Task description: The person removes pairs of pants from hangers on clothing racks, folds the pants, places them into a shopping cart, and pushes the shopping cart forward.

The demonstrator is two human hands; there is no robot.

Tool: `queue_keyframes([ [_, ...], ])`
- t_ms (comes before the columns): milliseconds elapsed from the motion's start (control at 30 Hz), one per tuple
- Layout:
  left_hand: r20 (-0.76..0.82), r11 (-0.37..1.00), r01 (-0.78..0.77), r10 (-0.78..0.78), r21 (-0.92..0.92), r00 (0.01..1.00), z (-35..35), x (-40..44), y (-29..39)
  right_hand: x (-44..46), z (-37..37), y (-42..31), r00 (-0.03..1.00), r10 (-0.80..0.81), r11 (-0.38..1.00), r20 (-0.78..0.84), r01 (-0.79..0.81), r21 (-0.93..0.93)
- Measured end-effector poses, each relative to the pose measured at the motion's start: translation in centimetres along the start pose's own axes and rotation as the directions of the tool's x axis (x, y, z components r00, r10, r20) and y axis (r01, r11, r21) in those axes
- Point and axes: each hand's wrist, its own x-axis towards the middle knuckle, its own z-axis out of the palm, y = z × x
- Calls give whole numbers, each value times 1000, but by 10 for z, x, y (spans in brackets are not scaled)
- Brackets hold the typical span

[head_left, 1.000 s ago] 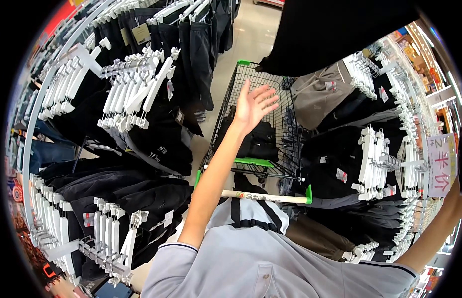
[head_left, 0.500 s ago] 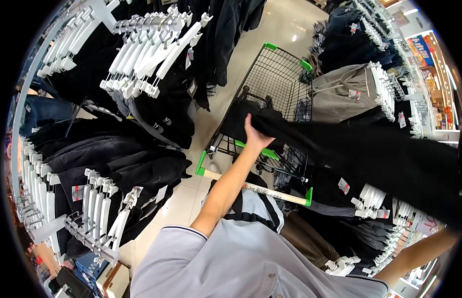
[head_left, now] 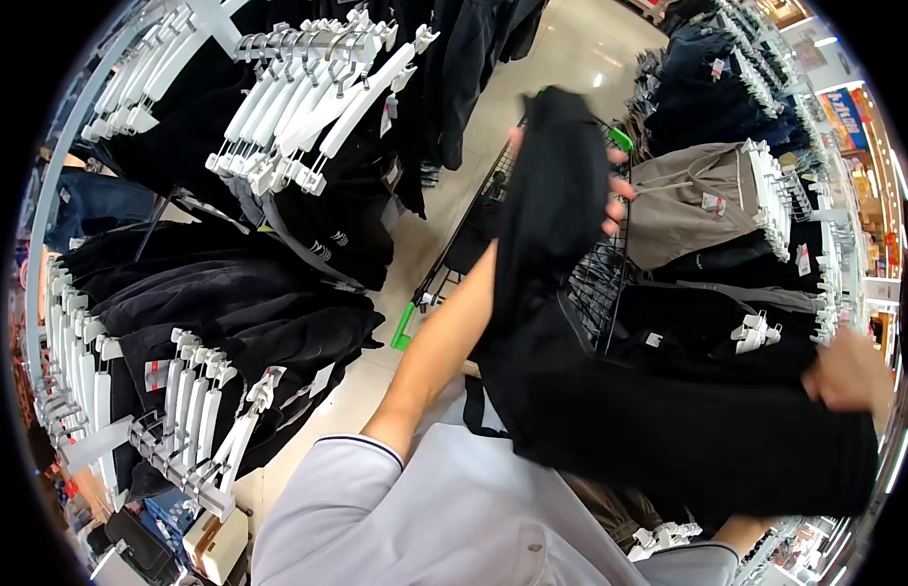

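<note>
A pair of black trousers (head_left: 669, 420) stretches from over the cart to the right side, bent near the middle. My left hand (head_left: 616, 200) is behind its upper end, gripping it, with fingertips showing at the right edge and the thumb at the left. At far right, my right hand (head_left: 852, 376) is smeared by motion beside the upper edge of the cloth; its fingers look curled, but their grip is unclear. The cloth lies across my right forearm. Behind the trousers stands a black wire shopping cart (head_left: 595, 293), mostly hidden, holding dark cloth (head_left: 473, 234).
Racks of dark trousers on white hangers (head_left: 288, 117) line the left, with more hangers (head_left: 195, 381) nearer me. To the right hang beige trousers (head_left: 693, 200) and other dark garments. A pale tiled floor (head_left: 581, 44) runs between the racks. A cream suitcase (head_left: 217, 547) stands at lower left.
My left hand has raised its end of the black trousers from the cart toward me. My right hand has moved up into view, and the trousers now hang lower between, covering the cart handle.
</note>
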Motion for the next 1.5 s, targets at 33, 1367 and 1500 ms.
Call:
queue_keyframes([
  [33, 176, 991, 94, -110, 96, 978, -7, 21, -14, 70, -1, 15, 919, -388, 893, -73, 355, -275],
  [1367, -459, -270, 956, 868, -113, 191, 93, -265, -47, 589, -66, -351, 603, -354, 171, -715, 794, 584],
  [1500, -478, -238, 962, 866, -136, 147, 98, -266, -73, 661, -79, -340, 695, -327, 208, -640, 714, 669],
])
